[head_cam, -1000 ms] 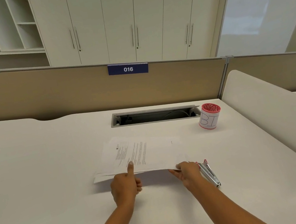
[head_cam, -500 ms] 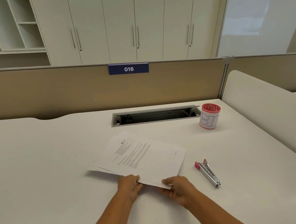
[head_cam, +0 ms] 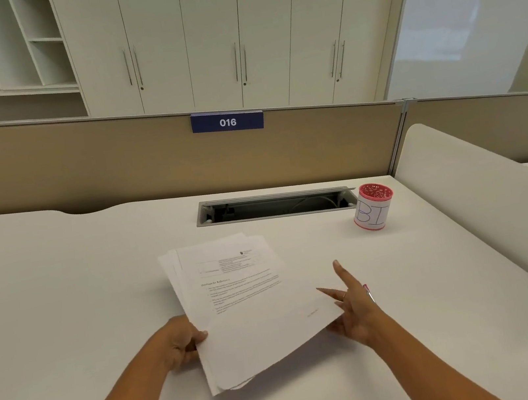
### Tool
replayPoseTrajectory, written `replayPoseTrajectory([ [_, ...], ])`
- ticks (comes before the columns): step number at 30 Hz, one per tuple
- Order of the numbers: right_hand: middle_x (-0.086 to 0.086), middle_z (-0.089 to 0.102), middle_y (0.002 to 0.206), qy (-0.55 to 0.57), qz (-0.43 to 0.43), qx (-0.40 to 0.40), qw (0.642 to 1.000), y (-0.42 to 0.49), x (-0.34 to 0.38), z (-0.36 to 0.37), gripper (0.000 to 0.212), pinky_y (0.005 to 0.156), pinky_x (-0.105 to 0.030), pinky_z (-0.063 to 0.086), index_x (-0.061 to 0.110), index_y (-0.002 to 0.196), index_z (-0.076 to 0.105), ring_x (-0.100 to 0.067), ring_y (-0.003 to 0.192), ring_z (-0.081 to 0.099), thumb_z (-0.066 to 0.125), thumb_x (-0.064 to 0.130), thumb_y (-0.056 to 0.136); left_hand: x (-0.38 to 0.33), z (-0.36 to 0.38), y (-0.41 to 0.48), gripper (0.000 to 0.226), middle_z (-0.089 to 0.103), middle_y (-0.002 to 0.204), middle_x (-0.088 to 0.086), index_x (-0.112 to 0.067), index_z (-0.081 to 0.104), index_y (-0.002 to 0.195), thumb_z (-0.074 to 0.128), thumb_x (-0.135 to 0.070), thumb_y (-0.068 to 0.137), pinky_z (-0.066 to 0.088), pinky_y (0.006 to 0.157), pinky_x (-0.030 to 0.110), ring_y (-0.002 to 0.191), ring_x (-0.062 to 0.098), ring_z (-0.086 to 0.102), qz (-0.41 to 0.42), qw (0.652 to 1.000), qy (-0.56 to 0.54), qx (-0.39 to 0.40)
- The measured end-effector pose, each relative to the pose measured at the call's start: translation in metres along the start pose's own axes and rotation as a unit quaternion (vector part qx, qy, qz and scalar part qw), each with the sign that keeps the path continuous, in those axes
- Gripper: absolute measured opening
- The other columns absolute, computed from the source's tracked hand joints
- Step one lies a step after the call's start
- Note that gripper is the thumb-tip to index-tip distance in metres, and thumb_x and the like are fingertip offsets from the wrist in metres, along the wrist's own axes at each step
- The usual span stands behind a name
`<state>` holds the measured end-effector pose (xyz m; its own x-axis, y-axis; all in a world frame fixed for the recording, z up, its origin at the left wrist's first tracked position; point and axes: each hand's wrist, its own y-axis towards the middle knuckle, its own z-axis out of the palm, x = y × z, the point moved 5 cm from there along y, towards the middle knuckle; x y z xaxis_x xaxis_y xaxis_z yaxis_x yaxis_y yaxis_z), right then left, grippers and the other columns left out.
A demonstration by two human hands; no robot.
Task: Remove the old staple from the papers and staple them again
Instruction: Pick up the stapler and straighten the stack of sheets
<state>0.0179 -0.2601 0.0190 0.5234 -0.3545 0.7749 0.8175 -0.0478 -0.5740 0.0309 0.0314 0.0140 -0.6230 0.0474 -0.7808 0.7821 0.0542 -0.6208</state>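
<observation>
A stack of printed white papers (head_cam: 244, 303) is held above the white desk (head_cam: 64, 300), long side running away from me, sheets slightly fanned. My left hand (head_cam: 181, 342) grips the stack's left edge near the bottom. My right hand (head_cam: 352, 307) rests against the right edge, with the index finger and another finger stretched out; whether it grips the sheets I cannot tell. The pink and metal stapler (head_cam: 368, 292) lies on the desk behind my right hand, mostly hidden. No staple is visible on the papers.
A pink mesh cup (head_cam: 373, 206) with a white label stands at the back right. A cable slot (head_cam: 274, 205) is cut into the desk behind the papers. A tan partition (head_cam: 112, 165) bounds the far edge, and a white divider (head_cam: 484, 199) the right.
The papers were turned from lying wide and skewed to pointing away from me, and lifted nearer. My left hand moved to the left edge, my right hand to the right edge, covering the stapler.
</observation>
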Motion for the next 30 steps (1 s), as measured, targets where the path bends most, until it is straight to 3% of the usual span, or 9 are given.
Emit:
replayPoseTrajectory([
  [3,-0.004,0.07,0.076,-0.094,0.016,0.006,0.995,0.0,0.0,0.0,0.037,0.052,-0.025,0.046,0.01,0.091,0.066,-0.016,0.055,0.055,0.062,0.046,0.081,-0.001,-0.005,0.001,0.034,0.063,0.085,0.013,0.003,0.054,0.119,0.043,0.014,0.088,0.051,0.057,0.035,0.075,0.028,0.06,-0.007,0.999,0.049,0.022],
  [6,-0.01,0.07,0.093,-0.165,0.012,0.011,0.986,0.003,-0.005,0.003,0.028,0.067,-0.031,0.054,0.003,0.104,0.065,-0.021,0.072,0.064,0.066,0.023,0.084,-0.001,-0.004,0.001,0.032,0.064,0.087,0.015,0.001,0.055,0.115,0.044,0.014,0.087,0.054,0.055,0.035,0.076,0.029,0.061,-0.012,0.996,0.072,0.044],
  [10,-0.007,0.07,0.088,-0.173,-0.009,0.021,0.985,0.004,-0.01,0.009,0.007,0.06,-0.027,0.054,0.008,0.092,0.066,-0.02,0.074,0.066,0.061,0.006,0.087,-0.003,0.004,-0.001,0.03,0.065,0.089,0.017,0.001,0.058,0.108,0.045,0.016,0.086,0.052,0.059,0.035,0.077,0.03,0.062,0.001,0.993,0.093,0.072],
  [13,-0.01,0.069,0.091,-0.165,-0.045,0.015,0.985,0.003,-0.011,0.012,0.014,0.061,-0.029,0.055,0.005,0.098,0.062,-0.023,0.075,0.066,0.057,-0.002,0.086,-0.005,0.01,-0.006,0.026,0.067,0.09,0.015,-0.001,0.059,0.103,0.049,0.015,0.085,0.052,0.061,0.033,0.079,0.03,0.063,0.027,0.993,0.082,0.083],
  [17,-0.015,0.068,0.1,-0.153,-0.098,0.009,0.983,-0.003,-0.007,0.016,0.021,0.066,-0.031,0.057,0.006,0.102,0.062,-0.026,0.078,0.066,0.054,-0.005,0.087,-0.009,0.015,-0.006,0.031,0.067,0.1,0.015,-0.001,0.059,0.115,0.054,0.008,0.086,0.053,0.076,0.036,0.09,0.034,0.064,0.076,0.995,0.017,0.064],
  [22,-0.011,0.069,0.093,-0.19,-0.212,-0.087,0.955,-0.017,0.012,0.021,0.02,0.084,-0.043,0.054,0.006,0.099,0.065,-0.03,0.087,0.064,0.054,-0.003,0.085,-0.025,0.027,-0.014,0.032,0.064,0.105,0.015,-0.001,0.056,0.12,0.051,0.005,0.088,0.052,0.076,0.035,0.089,0.031,0.061,0.149,0.989,-0.007,0.024],
  [24,-0.008,0.069,0.091,-0.198,-0.255,-0.117,0.939,-0.025,0.024,0.025,0.019,0.083,-0.042,0.055,0.013,0.093,0.066,-0.029,0.087,0.065,0.057,-0.001,0.084,-0.038,0.03,-0.023,0.033,0.062,0.109,0.014,-0.003,0.056,0.121,0.049,0.004,0.09,0.049,0.082,0.037,0.093,0.03,0.06,0.197,0.98,-0.01,0.003],
  [30,-0.005,0.066,0.096,-0.167,-0.363,-0.13,0.908,-0.044,0.052,0.038,0.026,0.08,-0.037,0.055,0.01,0.11,0.061,-0.027,0.09,0.064,0.062,0.005,0.085,-0.074,0.03,-0.051,0.033,0.065,0.114,0.012,-0.009,0.057,0.123,0.05,-0.004,0.092,0.049,0.093,0.046,0.103,0.033,0.061,0.314,0.948,-0.045,-0.029],
])
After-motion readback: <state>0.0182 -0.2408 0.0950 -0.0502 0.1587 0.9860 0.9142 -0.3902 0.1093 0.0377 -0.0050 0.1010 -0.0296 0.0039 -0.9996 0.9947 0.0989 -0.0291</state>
